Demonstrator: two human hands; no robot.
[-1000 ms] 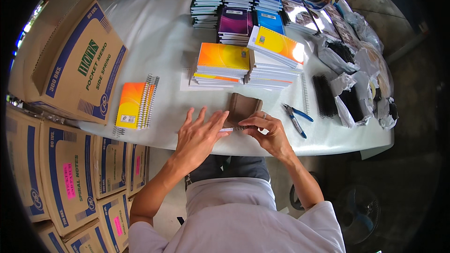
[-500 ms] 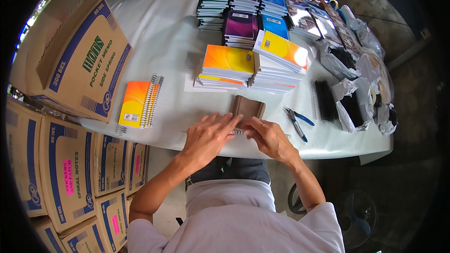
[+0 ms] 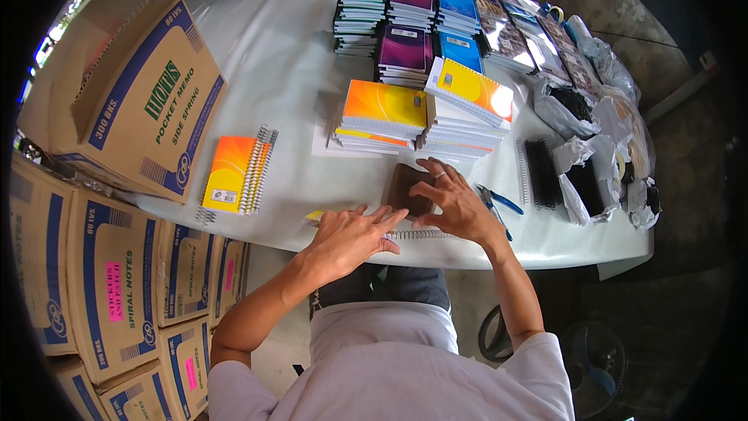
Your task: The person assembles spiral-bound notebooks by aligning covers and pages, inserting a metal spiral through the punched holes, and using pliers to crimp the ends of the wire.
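Observation:
My left hand (image 3: 348, 238) is closed over a small notebook (image 3: 314, 217) at the table's front edge; only a yellow corner shows past the knuckles. From under its fingertips a thin wire spiral (image 3: 427, 235) runs to the right. My right hand (image 3: 461, 204) hovers just above, fingers apart and bent, with nothing visible in them. Behind the spiral is a brown grooved block (image 3: 407, 187), partly covered by the right fingers. Blue-handled pliers (image 3: 499, 204) lie beside the right hand.
Orange-yellow notebooks with spirals (image 3: 234, 175) lie at left, near an open carton (image 3: 152, 101). Stacked yellow notebooks (image 3: 383, 105) stand beyond the block, with purple ones (image 3: 403, 48) behind. Black spirals (image 3: 539, 174) and plastic bags (image 3: 583, 187) sit at right.
My right hand has lifted off the spiral, spreading its fingers and moving right and away over the block. The left hand has shifted slightly nearer me. The other person's hands have left the far end.

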